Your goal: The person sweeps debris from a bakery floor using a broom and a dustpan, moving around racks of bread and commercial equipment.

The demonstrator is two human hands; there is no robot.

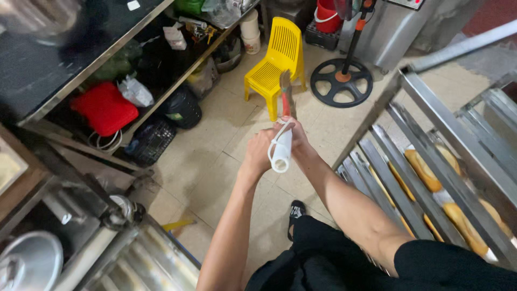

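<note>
Both hands meet over the tiled floor, held out from the body. Left hand (258,156) closed around a white roll (281,150), its open end facing back toward the person. Right hand (295,134) closed on the red handle of a brush (286,94), bristles pointing away, toward the yellow chair (277,56). Hands touch each other; roll and brush handle lie side by side between them.

Risk, as I judge it: two items in a crowded double grip. If either hand loosens, the roll could slip to the floor and pick up dirt, or the brush could drop. The rack (431,178) stands close at the person's right elbow; a careless swing could knock a rail and jar the loaves.

Count: one roll, one brush. One yellow plastic chair near the far end of the floor. One black round stand base (342,82) beside it. One red bucket (326,16) behind. On the rack's trays, about four golden bread loaves (423,167) show between the rails; more may be hidden. One red bag (105,108) on the low shelf at left. One metal lid (29,264) at lower left corner.
</note>
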